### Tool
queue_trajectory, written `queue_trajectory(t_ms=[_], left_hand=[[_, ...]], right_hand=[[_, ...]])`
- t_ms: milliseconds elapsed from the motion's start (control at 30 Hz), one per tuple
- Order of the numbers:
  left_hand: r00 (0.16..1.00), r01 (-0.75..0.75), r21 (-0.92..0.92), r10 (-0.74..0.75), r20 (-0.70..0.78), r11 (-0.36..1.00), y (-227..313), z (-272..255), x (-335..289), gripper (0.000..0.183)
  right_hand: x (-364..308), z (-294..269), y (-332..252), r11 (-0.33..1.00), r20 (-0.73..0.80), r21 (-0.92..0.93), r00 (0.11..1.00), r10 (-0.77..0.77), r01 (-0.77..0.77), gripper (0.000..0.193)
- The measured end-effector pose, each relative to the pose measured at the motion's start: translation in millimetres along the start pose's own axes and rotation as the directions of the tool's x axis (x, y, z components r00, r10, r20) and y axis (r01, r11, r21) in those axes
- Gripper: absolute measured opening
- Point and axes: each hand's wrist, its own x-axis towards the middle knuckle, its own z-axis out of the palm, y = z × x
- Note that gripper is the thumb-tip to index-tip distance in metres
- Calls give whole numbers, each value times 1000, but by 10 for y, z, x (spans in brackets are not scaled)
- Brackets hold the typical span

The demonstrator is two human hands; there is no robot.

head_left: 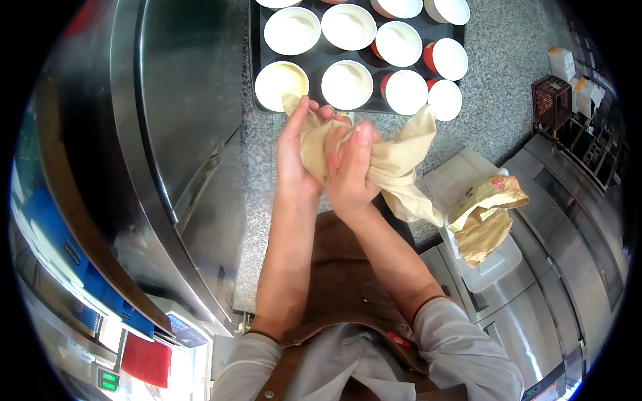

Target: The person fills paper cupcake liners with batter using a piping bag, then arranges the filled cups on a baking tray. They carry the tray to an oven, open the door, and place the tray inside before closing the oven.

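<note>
A beige cloth piping bag (401,157) slants between my two hands, its narrow end at the upper left and its loose tail flaring to the right. My right hand (354,167) is closed tightly round its gathered middle. Near the narrow end, my left hand (297,150) cups the bag from the left side, fingers curled about it. That end lies at the near rim of a white paper cup (284,81) with pale yellow stuff inside. Several more white-lined cups (348,85), some red outside, stand in rows on a dark tray (315,67).
The tray rests on a speckled stone counter (498,93). At the right, a crumpled brown paper bag (491,214) leans over a whitish plastic tub (498,267). Steel cabinet fronts (194,80) rise close on the left. A brown crate (552,101) sits far right.
</note>
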Motion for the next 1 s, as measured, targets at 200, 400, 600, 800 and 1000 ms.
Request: queue_trajectory(t_ms=[200, 400, 600, 800, 1000], left_hand=[[999, 35, -35, -35, 9, 999, 80, -16, 74, 16], [996, 84, -113, -84, 4, 990, 102, -52, 157, 18], [998, 67, -135, -68, -6, 989, 67, -55, 166, 21], [1000, -9, -179, 9, -2, 984, 18, -150, 258, 21], [997, -76, -174, 74, -18, 982, -46, -180, 271, 23]], right_hand=[[-32, 168, -173, 969, -252, 162, 941, 225, -189, 33], [-22, 210, -370, 932, -174, 231, 931, 322, -279, 40], [-6, 221, -311, 883, -89, 232, 895, 436, -407, 42], [39, 224, -241, 899, -69, 201, 910, 408, -388, 43], [64, 233, -268, 921, -66, 179, 929, 363, -347, 44]])
